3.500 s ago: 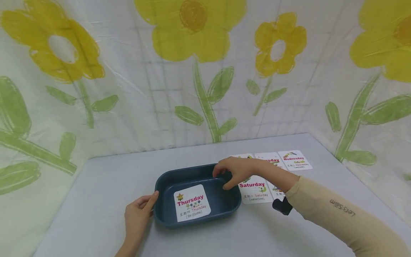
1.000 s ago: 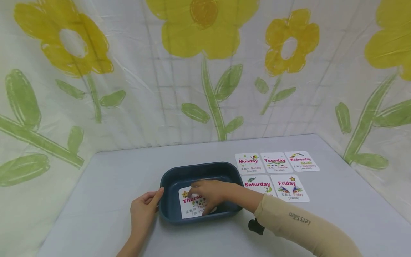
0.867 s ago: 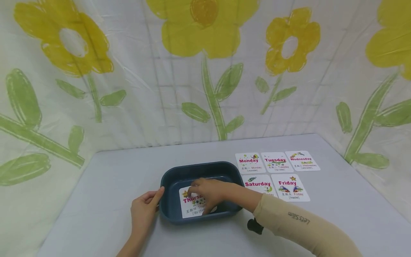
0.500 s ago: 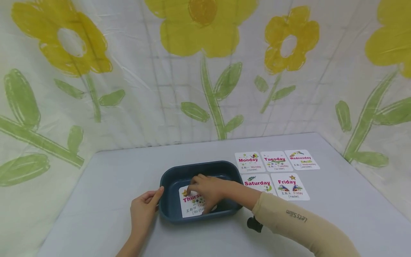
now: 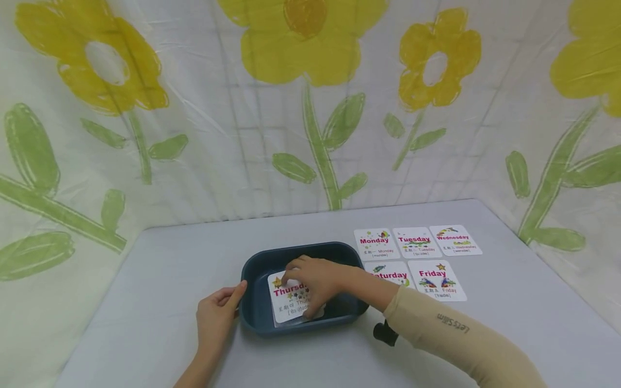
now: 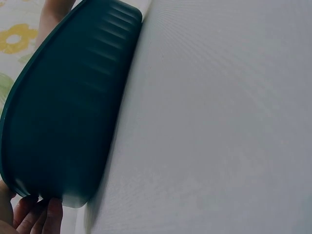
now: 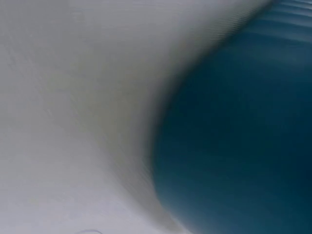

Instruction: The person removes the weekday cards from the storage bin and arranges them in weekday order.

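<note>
In the head view, my right hand (image 5: 315, 281) reaches into a dark blue plastic tray (image 5: 257, 256) and pinches the white Thursday card (image 5: 283, 305) between thumb and fingers. The card is raised slightly off the tray floor; a pale strip shows below its lower edge, and I cannot tell what it is. My left hand (image 5: 215, 318) holds the tray's left end, thumb at the rim. The left wrist view shows its fingertips (image 6: 53, 214) against the outer wall. Only the tray's outer side (image 7: 234, 131) and the tabletop appear in the blurred right wrist view.
Right of the tray, the Monday (image 5: 375, 244), Tuesday (image 5: 416, 242) and Wednesday (image 5: 456, 240) cards form a back row. Saturday (image 5: 388, 269), partly covered by my right arm, and Friday (image 5: 437, 281) lie in front. A flowered curtain (image 5: 204, 161) hangs behind the table (image 5: 170, 280).
My right hand came down from the tray's right side to the Thursday card, then took hold of it and lifted it slightly. My left hand has stayed on the tray.
</note>
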Demonstrator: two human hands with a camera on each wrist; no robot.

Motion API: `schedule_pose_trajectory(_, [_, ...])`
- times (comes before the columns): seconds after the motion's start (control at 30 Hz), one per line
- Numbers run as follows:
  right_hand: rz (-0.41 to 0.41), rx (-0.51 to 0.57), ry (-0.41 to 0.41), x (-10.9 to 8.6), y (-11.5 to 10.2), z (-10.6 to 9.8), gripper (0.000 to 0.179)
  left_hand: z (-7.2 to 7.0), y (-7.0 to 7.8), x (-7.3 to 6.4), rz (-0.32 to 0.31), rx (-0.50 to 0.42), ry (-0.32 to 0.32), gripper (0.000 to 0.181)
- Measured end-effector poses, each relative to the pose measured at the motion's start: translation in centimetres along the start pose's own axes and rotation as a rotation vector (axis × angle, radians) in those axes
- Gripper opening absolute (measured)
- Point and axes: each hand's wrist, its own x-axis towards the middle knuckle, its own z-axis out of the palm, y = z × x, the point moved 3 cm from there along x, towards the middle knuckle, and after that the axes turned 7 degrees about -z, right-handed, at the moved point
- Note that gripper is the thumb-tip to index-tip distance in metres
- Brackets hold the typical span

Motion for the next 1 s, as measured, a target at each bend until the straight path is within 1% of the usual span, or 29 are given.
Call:
schedule_pose_trajectory(0.1, [0.001, 0.008, 0.019, -0.1, 0.1, -0.5, 0.068, 0.0, 0.0, 0.0, -0.003, 0.005, -0.002, 0.047])
schedule_pose_trajectory(0.27, [-0.008, -0.01, 0.034, -0.4, 0.1, -1.2, 0.068, 0.0, 0.0, 0.1, 0.003, 0.016, 0.002, 0.052])
schedule_pose_trajectory(0.43, [0.008, 0.014, 0.051, -1.4, 0.2, -2.1, 0.07, 0.0, -0.1, 0.1, 0.015, 0.023, 0.008, 0.05])
schedule_pose_trajectory(0.53, [0.031, 0.042, 0.059, -2.2, 0.6, -2.7, 0.071, 0.1, -0.1, 0.1, 0.026, 0.019, 0.003, 0.05])
schedule_pose_trajectory(0.77, [0.064, 0.091, 0.059, -4.3, 1.6, -3.5, 0.07, 0.0, -0.1, 0.0, 0.033, 0.019, 0.019, 0.05])
schedule_pose_trajectory(1.0, [0.126, 0.108, 0.076, -7.4, 2.7, -4.5, 0.068, 0.0, -0.1, -0.1, 0.033, 0.035, 0.011, 0.052])
